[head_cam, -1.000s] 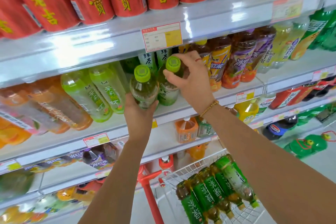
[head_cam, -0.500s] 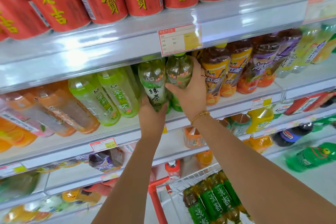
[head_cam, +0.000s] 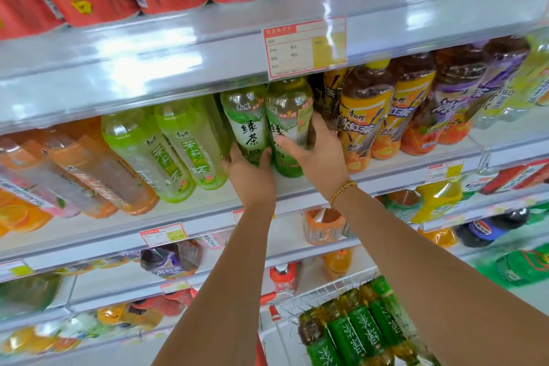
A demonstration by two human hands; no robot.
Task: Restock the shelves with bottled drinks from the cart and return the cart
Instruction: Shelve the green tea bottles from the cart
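1. Two green tea bottles (head_cam: 248, 125) are upright at the front of the shelf (head_cam: 208, 202).
2. The left hand's (head_cam: 252, 172) grip holds one bottle's base; the right hand's (head_cam: 318, 157) grip wraps the other.
3. The cart (head_cam: 323, 291) below holds more dark tea bottles (head_cam: 365, 333); restocking seems partway, and the cart's return is not yet begun.

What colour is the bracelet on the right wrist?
The bracelet is gold and beaded, clearest in the head view.

both arms raised fwd, l hand (head_cam: 249, 172), r hand (head_cam: 319, 157), fingers (head_cam: 286, 144) curled
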